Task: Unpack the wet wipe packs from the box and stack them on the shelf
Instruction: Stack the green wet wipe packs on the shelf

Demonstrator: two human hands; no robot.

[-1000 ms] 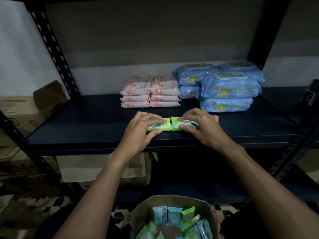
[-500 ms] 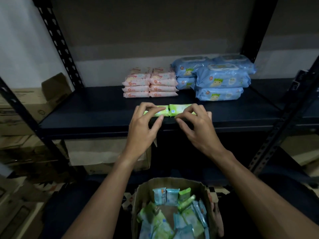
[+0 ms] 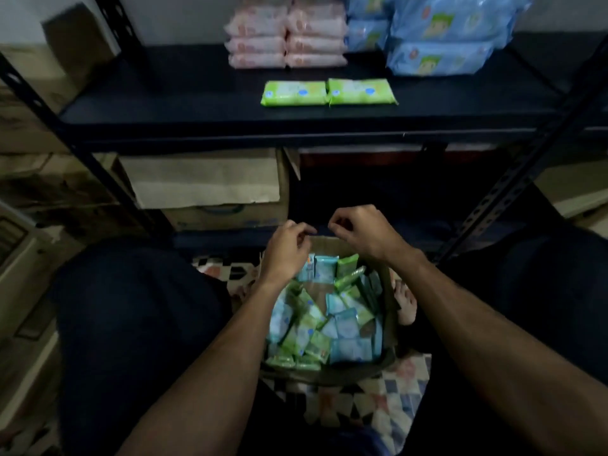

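Two green wet wipe packs [image 3: 329, 92] lie side by side on the dark shelf [image 3: 171, 103], near its front edge. Below, between my knees, a cardboard box [image 3: 390, 327] holds several green and blue wipe packs [image 3: 325, 324]. My left hand [image 3: 285, 253] hovers over the box's far left corner with loosely curled fingers and holds nothing. My right hand [image 3: 360, 233] hangs above the box's far rim, fingers also loosely curled and empty.
Stacks of pink packs [image 3: 286, 34] and larger blue packs [image 3: 441, 37] stand at the back of the shelf. Black slotted uprights [image 3: 513, 179] frame the shelf on both sides. Cardboard boxes [image 3: 210, 189] sit under the shelf and at the left. My legs flank the box.
Both hands let go of the two green packs on the shelf and dropped down over the box. The view tilted downward.
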